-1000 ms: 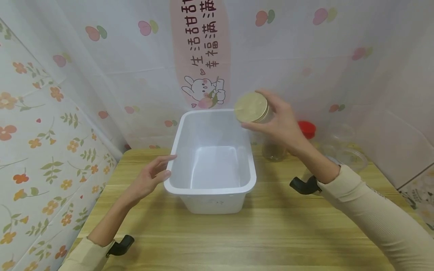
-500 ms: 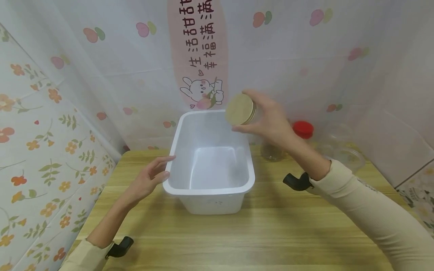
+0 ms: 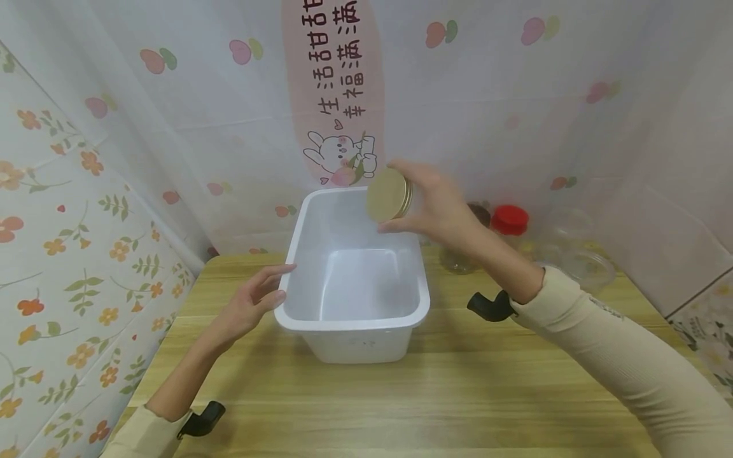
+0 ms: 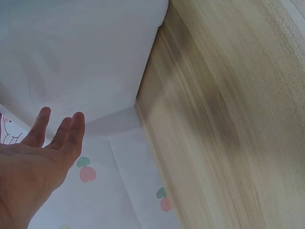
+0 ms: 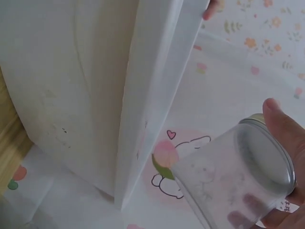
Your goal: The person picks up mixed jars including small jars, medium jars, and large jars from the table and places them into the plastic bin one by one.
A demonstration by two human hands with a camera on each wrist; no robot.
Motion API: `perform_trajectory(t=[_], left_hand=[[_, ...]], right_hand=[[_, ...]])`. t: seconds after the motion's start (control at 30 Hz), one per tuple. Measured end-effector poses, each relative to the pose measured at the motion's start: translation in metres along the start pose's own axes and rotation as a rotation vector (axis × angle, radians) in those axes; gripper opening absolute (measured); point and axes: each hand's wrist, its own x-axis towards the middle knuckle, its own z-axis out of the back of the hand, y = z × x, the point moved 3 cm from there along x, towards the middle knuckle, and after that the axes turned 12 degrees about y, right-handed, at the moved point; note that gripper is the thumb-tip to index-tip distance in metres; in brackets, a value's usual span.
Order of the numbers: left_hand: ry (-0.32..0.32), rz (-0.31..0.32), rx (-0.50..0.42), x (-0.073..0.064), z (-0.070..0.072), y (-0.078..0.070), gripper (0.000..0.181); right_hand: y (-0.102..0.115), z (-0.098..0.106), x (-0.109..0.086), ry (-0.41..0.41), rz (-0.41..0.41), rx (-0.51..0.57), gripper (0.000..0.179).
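Observation:
My right hand (image 3: 432,200) holds a clear jar (image 5: 228,176) with a gold lid (image 3: 386,195), thumb and fingers round its lid end. The jar is tilted, lid turned toward the head camera, over the far right part of a white plastic tub (image 3: 352,324). In the right wrist view the jar's see-through body shows nothing inside. My left hand (image 3: 249,302) rests at the tub's left rim, index fingertip on the edge and thumb just outside it. Its fingers look loosely extended in the left wrist view, beside the tub's outer wall (image 4: 81,57).
Behind my right forearm stand a jar with a red lid (image 3: 509,219), a dark-lidded jar (image 3: 480,214) and clear plastic containers (image 3: 584,267). A printed curtain (image 3: 487,127) hangs at the back of the wooden table (image 3: 366,407).
My right hand has carried the gold-lidded jar leftward from the tub's right rim to over its opening. The left hand and the tub stay in place.

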Motion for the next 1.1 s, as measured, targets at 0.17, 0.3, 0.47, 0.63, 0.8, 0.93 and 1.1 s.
perform_trajectory(t=[0.17,0.3,0.47,0.63,0.8,0.93,1.1], left_hand=[[-0.001,0.000,-0.002,-0.001,0.000,0.000,0.044],[0.003,-0.003,-0.012,0.000,-0.001,-0.002,0.045],[0.007,-0.005,-0.020,-0.001,-0.001,-0.001,0.045],[0.003,0.001,-0.020,-0.001,-0.001,0.000,0.045],[0.000,0.009,-0.018,0.000,0.000,0.001,0.045],[0.001,0.014,-0.015,0.000,0.000,0.000,0.046],[0.002,0.015,-0.017,0.000,-0.001,0.000,0.045]], right_hand=[[0.003,-0.006,0.004,0.044,-0.017,-0.011,0.100],[0.007,-0.010,0.007,0.070,-0.021,-0.012,0.102],[0.013,-0.015,0.010,0.103,-0.026,-0.006,0.101],[0.017,-0.022,0.011,0.141,-0.034,0.019,0.099],[0.022,-0.029,0.013,0.200,-0.037,-0.024,0.101],[0.026,-0.036,0.016,0.256,-0.030,-0.074,0.103],[0.031,-0.046,0.016,0.326,-0.018,-0.079,0.102]])
